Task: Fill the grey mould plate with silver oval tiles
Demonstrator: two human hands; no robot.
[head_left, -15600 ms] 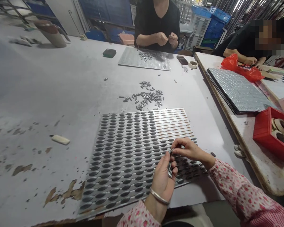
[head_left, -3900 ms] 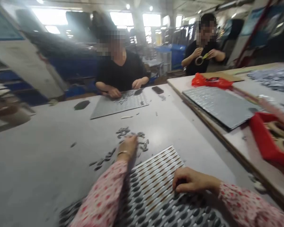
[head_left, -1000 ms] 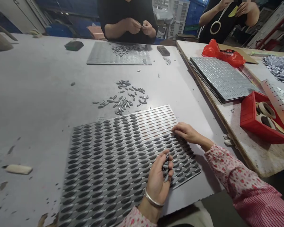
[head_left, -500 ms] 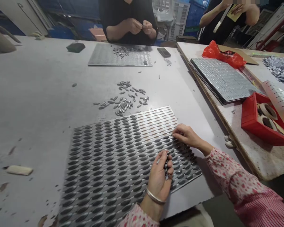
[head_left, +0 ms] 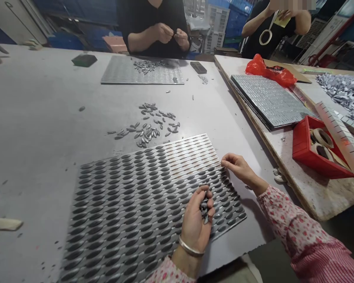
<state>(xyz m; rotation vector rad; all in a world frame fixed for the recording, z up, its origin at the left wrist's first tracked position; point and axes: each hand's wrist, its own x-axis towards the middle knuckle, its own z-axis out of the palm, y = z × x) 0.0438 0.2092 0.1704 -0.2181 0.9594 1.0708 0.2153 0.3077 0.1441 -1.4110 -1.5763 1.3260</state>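
A grey metallic sheet (head_left: 118, 212) with rows of dark oval pieces lies in front of me on the white table. Its upper right part (head_left: 191, 153) shows bare pale slots without dark ovals. Over the sheet's right half, my left hand (head_left: 196, 220) is curled around several small oval pieces (head_left: 205, 206), palm turned up. My right hand (head_left: 237, 167) is at the sheet's right edge, thumb and forefinger pinched together beside the top filled row. Whatever is between those fingertips is too small to make out. Loose oval pieces (head_left: 149, 133) lie scattered beyond the sheet.
Across the table, a person's hands (head_left: 172, 35) work above another sheet (head_left: 118, 74) with loose pieces on it. On the side table at right are stacked sheets (head_left: 271, 102), a red plastic bag (head_left: 262, 70) and a red bin (head_left: 303, 149) with tape rolls. Another person holds tape (head_left: 266, 37).
My right hand has moved slightly right, toward the sheet's edge. My left hand has loosened, so more of its oval pieces show. The view has shifted slightly.
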